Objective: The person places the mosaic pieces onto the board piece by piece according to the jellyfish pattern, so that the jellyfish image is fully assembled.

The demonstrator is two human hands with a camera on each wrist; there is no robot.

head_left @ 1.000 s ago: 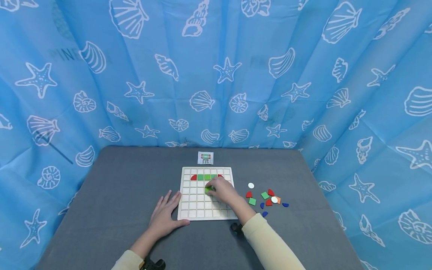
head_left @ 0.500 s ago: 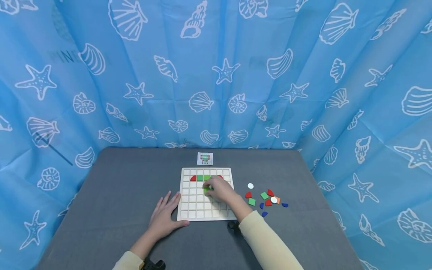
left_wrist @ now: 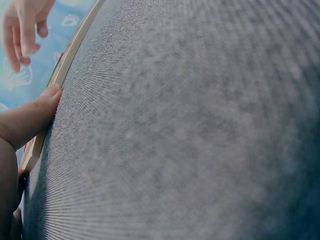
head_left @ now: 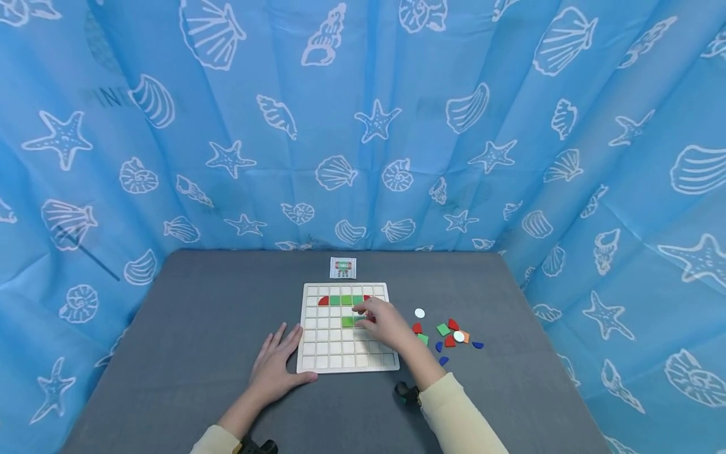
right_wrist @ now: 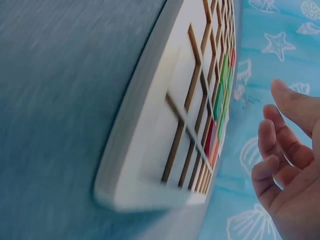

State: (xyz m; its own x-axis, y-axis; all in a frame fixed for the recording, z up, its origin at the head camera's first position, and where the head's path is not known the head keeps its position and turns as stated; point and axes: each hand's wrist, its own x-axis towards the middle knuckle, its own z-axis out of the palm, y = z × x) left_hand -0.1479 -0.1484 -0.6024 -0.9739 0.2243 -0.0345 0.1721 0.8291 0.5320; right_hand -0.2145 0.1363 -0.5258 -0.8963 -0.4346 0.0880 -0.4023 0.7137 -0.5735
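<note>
A pale square board (head_left: 326, 347) with a raised grid lies on the table. Across an upper row run a red quarter-circle tile (head_left: 324, 301), several green square tiles (head_left: 346, 300), and a red tile at the right, partly covered by fingers. Lower down sits another green square tile (head_left: 347, 322), with more green beside it under the fingertips. My right hand (head_left: 388, 323) hovers over the board, fingers loosely bent, holding nothing in the right wrist view. My left hand (head_left: 275, 366) rests against the board's lower left corner; its thumb (left_wrist: 42, 107) touches the front edge in the left wrist view.
A small printed picture card (head_left: 343, 268) lies behind the board. To the right are scattered loose tiles: white circles (head_left: 420, 313), red quarter-circles (head_left: 453, 324), green squares (head_left: 443, 330), blue half-circles (head_left: 444, 360) and an orange piece (head_left: 466, 337). A blue shell-patterned curtain (head_left: 363, 139) hangs behind.
My right hand has let go of the lower green square tile and drawn back slightly to the right, leaving the tile on the board. The left hand has stayed at the corner.
</note>
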